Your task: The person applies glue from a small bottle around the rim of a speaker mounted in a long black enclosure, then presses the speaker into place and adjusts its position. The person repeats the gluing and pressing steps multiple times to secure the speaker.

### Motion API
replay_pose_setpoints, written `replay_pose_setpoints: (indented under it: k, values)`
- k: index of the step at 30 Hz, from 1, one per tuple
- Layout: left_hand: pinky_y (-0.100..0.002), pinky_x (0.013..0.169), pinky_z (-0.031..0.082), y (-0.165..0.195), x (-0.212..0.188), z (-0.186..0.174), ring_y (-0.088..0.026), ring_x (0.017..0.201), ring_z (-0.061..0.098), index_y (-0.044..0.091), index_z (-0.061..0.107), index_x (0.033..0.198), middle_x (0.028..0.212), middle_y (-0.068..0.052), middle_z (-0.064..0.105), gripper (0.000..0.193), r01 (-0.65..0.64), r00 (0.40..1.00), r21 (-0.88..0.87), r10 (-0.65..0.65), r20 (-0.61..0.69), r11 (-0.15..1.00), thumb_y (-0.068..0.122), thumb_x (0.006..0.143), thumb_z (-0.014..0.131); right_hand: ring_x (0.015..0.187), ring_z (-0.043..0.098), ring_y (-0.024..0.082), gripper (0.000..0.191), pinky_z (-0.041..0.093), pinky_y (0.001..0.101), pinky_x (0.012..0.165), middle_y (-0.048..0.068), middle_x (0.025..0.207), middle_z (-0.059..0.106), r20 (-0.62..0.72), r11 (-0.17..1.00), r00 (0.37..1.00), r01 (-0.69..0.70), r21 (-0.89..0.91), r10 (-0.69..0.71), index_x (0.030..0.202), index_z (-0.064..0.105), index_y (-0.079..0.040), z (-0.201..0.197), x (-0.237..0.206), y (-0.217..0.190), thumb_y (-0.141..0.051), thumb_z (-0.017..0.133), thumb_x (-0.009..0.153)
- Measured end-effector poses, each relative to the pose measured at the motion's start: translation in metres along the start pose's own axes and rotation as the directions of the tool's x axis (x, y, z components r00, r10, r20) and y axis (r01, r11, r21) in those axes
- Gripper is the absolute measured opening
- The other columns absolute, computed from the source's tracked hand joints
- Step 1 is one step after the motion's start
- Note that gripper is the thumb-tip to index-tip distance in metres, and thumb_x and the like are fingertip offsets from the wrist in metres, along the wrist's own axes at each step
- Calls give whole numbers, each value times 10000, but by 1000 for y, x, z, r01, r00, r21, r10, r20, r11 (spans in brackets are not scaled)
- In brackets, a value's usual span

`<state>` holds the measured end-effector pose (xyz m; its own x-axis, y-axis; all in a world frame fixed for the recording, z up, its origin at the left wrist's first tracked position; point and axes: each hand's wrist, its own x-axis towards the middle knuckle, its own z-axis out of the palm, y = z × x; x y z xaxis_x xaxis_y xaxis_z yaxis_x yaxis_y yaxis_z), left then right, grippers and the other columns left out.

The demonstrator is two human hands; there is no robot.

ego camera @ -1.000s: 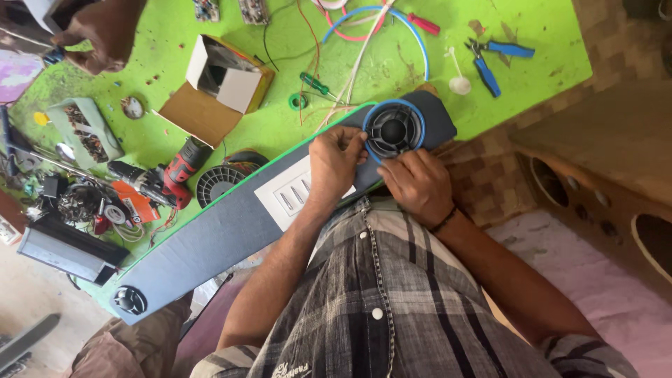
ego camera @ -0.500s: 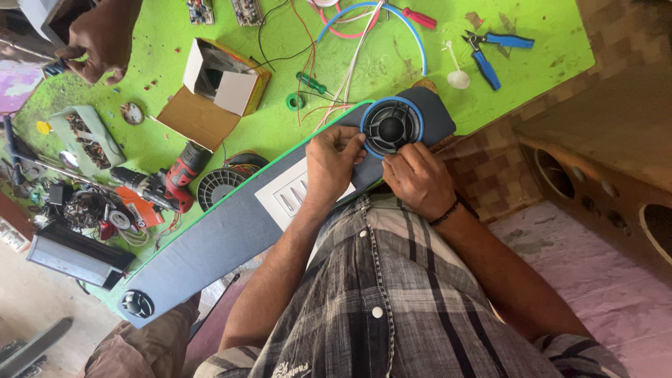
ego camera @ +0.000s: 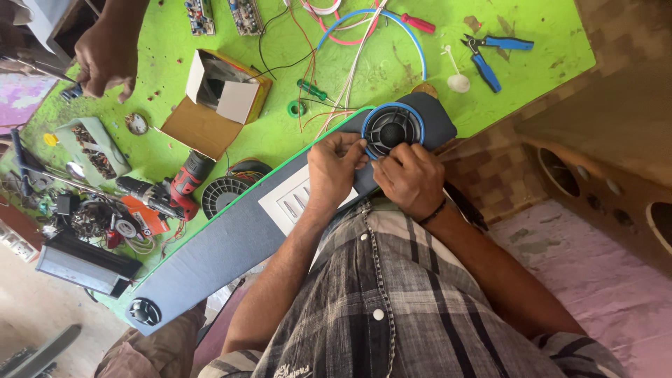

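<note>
A long grey-blue panel (ego camera: 231,245) with a green edge lies slantwise across the green table (ego camera: 546,42) and my lap. A round black speaker (ego camera: 392,129) sits at its far end, with a blue ring (ego camera: 413,112) around it. My left hand (ego camera: 334,168) pinches the ring at the speaker's near left rim. My right hand (ego camera: 413,180), with a dark wristband, pinches the same ring just beside it. A white switch plate (ego camera: 287,204) sits in the panel under my left wrist. A small black tweeter (ego camera: 145,311) is at the panel's near end.
Another person's hand (ego camera: 105,59) reaches over the table's far left. On the table lie an open cardboard box (ego camera: 217,98), a red drill (ego camera: 185,185), a black round grille (ego camera: 222,196), blue pliers (ego camera: 490,59), a red screwdriver (ego camera: 418,23), wires and circuit boards (ego camera: 224,15). A wooden cabinet with round holes (ego camera: 609,189) stands at right.
Both my hands stay at the speaker's near rim, fingers shifting slightly along the blue ring. The other person's hand has moved a little over the far left of the table.
</note>
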<state>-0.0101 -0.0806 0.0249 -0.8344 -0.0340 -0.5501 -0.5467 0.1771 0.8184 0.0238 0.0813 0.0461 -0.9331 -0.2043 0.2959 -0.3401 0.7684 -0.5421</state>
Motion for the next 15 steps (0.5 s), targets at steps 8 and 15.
replay_pose_setpoints:
  k: [8, 15]
  values:
    - [-248, 593, 593, 5, -3, -1, -95, 642, 700, -75, 724, 981, 778, -91, 754, 176, -44, 999, 109, 44, 1, 993, 93, 931, 717, 720, 561, 217, 112, 491, 350, 600, 38, 798, 543, 46, 997, 996, 80, 18, -80, 880, 714, -57, -6, -3, 7, -100, 799, 822]
    - [-248, 558, 590, 11, 3, -6, -92, 613, 695, -64, 726, 947, 742, -90, 739, 170, 17, 998, 118, -24, 56, 993, 105, 939, 719, 718, 559, 211, 121, 489, 355, 603, 29, 781, 533, 46, 998, 997, 59, 33, -61, 836, 684, -67, -4, -5, 8, -93, 800, 860]
